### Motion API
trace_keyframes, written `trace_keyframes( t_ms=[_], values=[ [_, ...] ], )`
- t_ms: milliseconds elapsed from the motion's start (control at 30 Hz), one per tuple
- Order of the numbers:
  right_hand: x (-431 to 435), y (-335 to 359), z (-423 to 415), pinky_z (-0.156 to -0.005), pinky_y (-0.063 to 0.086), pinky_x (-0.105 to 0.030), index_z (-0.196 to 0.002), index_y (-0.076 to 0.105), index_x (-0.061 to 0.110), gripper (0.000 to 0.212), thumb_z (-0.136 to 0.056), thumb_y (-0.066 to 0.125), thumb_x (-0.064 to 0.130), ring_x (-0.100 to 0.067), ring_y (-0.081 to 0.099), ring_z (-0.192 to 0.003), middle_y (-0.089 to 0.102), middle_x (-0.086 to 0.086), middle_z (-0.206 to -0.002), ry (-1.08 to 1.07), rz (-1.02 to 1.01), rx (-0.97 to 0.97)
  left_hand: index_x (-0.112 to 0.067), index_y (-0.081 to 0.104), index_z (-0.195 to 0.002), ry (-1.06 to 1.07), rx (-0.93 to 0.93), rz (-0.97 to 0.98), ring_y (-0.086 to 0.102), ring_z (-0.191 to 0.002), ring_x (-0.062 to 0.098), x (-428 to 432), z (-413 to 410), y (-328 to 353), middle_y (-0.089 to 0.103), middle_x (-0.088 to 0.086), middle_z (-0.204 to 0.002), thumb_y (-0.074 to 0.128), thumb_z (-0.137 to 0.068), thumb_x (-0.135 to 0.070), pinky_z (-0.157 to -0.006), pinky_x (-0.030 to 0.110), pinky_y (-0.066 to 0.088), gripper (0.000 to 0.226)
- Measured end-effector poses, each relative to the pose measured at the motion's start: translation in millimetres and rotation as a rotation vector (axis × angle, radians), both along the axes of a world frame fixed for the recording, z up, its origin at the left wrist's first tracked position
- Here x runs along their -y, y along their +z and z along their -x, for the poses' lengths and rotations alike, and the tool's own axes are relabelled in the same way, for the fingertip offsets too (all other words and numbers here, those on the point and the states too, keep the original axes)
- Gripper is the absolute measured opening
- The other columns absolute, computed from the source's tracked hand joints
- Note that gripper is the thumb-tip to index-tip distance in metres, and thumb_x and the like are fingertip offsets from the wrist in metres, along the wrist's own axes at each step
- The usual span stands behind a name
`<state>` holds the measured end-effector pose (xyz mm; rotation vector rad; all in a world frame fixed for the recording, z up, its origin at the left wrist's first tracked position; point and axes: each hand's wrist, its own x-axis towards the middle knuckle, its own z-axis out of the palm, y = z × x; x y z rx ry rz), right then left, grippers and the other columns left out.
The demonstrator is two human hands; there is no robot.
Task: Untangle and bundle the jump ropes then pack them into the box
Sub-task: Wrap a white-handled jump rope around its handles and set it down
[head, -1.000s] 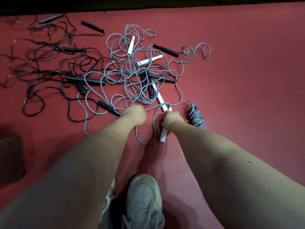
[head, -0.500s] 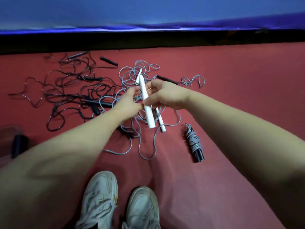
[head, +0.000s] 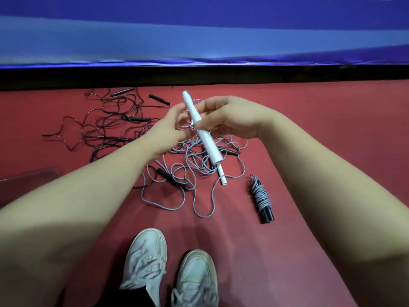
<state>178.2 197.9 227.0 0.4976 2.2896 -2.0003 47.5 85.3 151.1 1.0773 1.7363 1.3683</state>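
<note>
- We see a red floor [head: 321, 129] that runs to a black strip at the far edge, with a blue padded wall [head: 199, 36] above it.
- Our right hand [head: 230, 120] is clamped around the middle of a white handle [head: 208, 140], held up above the tangle.
- The handle's long axis slants, with one end pointing far and left and the other near and right.
- Our left hand [head: 174, 127] has curled fingers against the handle's far part; we cannot tell whether it grips anything.
- The loose grey rope [head: 194, 196] sprawls on the floor below the hands, and a second white handle [head: 222, 177] lies in it.
- The black ropes [head: 106, 125] are tangled far left.
- A wound bundle [head: 262, 200] lies to the right, well apart from the tangle.
- A clear box [head: 31, 177] sits at the left edge; we cannot make out its contents.
- Two white shoes [head: 146, 262] stand nearest.
</note>
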Motion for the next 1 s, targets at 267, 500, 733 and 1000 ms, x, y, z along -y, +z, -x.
trace_keyframes(
  t_ms=[267, 500, 733, 1000],
  values=[
    [8.2, 57.5, -29.3, -0.078, 0.049, -0.025, -0.110, 0.063, 0.015, 0.032, -0.083, 0.054, 0.002, -0.013, 0.059, -0.085, 0.067, -0.002, -0.095, 0.198, -0.193, -0.091, -0.013, 0.058, -0.100, -0.007, -0.147, 0.196, 0.053, -0.084, 0.009, -7.9, -28.7, 14.0, 0.059, -0.005, -0.089, 0.037, -0.101, -0.013, -0.078, 0.019, 0.044, 0.021],
    [-24.1, -18.0, -18.3, -0.069, 0.047, -0.028, -0.116, 0.053, 0.009, 0.034, -0.083, 0.056, -0.001, -0.023, 0.057, -0.088, 0.059, -0.011, -0.103, -0.191, -0.713, 0.197, -0.015, 0.046, -0.080, 0.039, 0.285, 0.174, 0.030, -0.039, 0.007, 20.2, -7.7, 17.2, 0.029, -0.010, -0.044, 0.032, -0.104, -0.022, -0.043, 0.017, 0.028, 0.029],
    [3.0, -115.9, -2.8, -0.090, 0.035, -0.014, -0.130, 0.055, 0.016, 0.053, -0.081, 0.055, -0.002, -0.017, 0.041, -0.114, 0.041, -0.010, -0.128, 0.014, -0.637, 0.266, -0.016, 0.049, -0.083, -0.049, 0.580, 0.014, 0.031, -0.039, 0.004, 34.8, -17.9, 80.6, 0.027, -0.008, -0.047, 0.030, -0.103, -0.033, -0.049, 0.026, 0.053, 0.032],
    [-12.4, -40.0, 24.1, -0.053, 0.034, -0.027, -0.071, 0.050, 0.018, 0.029, -0.096, 0.049, 0.034, -0.017, 0.044, -0.057, 0.052, -0.005, -0.071, -0.515, -0.659, 0.019, -0.014, 0.046, -0.076, 0.353, 0.476, 0.036, 0.023, -0.032, 0.002, 41.0, 21.5, 61.5, 0.032, -0.003, -0.056, 0.047, -0.100, -0.022, -0.032, 0.012, 0.023, 0.025]
  ],
)
